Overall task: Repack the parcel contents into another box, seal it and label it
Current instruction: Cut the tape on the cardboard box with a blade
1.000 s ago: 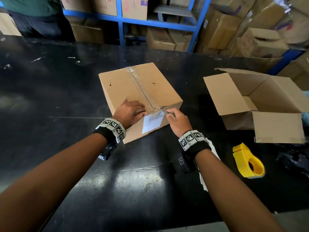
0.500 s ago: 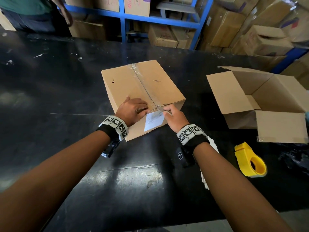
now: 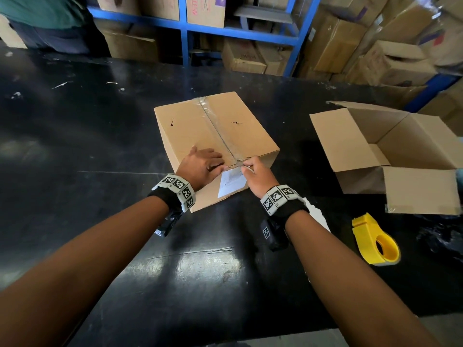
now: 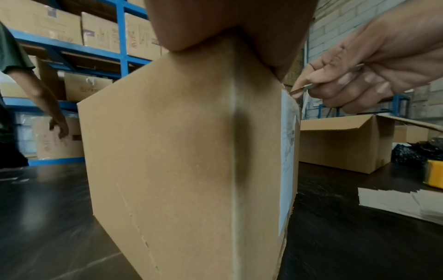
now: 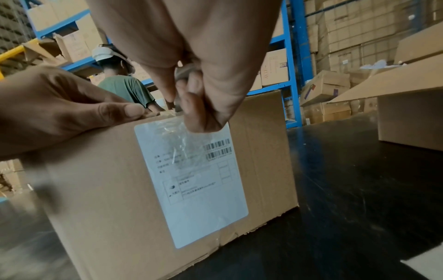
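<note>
Centrally on the black bench (image 3: 75, 151): sealed cardboard box (image 3: 200, 126), clear tape (image 3: 218, 131) along the top seam, white shipping label (image 5: 191, 176) on the near side. Left hand (image 3: 200, 166) flat on the box top near the front edge, fingers (image 5: 115, 111) straight, pressing down. Right hand (image 3: 258, 174) at the seam's near end, fingers (image 4: 347, 83) curled round a thin metal blade (image 4: 302, 90), its tip at the box's top edge just above the label. Right of that, well apart: open empty carton (image 3: 400, 151), flaps out. Nearer, yellow tape dispenser (image 3: 375, 241) on the bench; white sheets (image 4: 402, 202) beside it. Beyond the bench, blue shelving (image 3: 250, 31) stacked with boxes, another person (image 5: 122, 85) in a green shirt
</note>
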